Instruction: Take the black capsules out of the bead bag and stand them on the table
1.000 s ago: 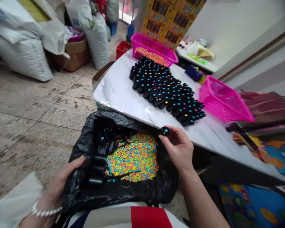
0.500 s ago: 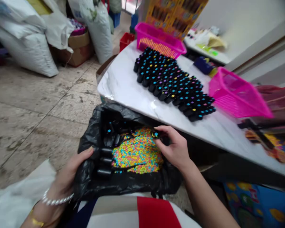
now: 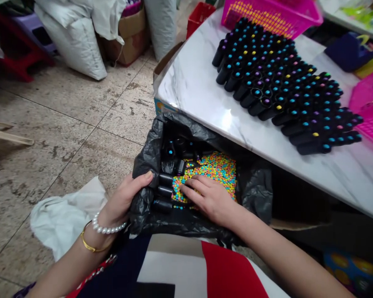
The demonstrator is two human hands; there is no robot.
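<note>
A box lined with a black plastic bag (image 3: 144, 163) stands in front of me, holding many small multicoloured beads (image 3: 220, 167). My left hand (image 3: 132, 190) grips the bag-covered left rim, thumb on top. Several black tubes (image 3: 165, 191) lie along the box's left side, their right ends against the beads. Over the beads lies my right hand (image 3: 209, 196), its fingers stretched left and slightly bent toward the tubes. Its fingertips touch the beads, and whatever is under the palm is hidden. More dark tubes (image 3: 180, 166) lie toward the back left of the box.
On the marble-patterned table (image 3: 199, 95) stand rows of black tubes (image 3: 267, 82) with coloured beads at their tops. Pink baskets (image 3: 307, 16) flank them. White sacks (image 3: 81, 45), a cardboard box (image 3: 133, 37) and a white cloth (image 3: 68, 215) are on the floor at left.
My right hand has moved left across the beads; the black tube it held at the box's right side no longer shows. My left hand stays on the rim. The view has shifted.
</note>
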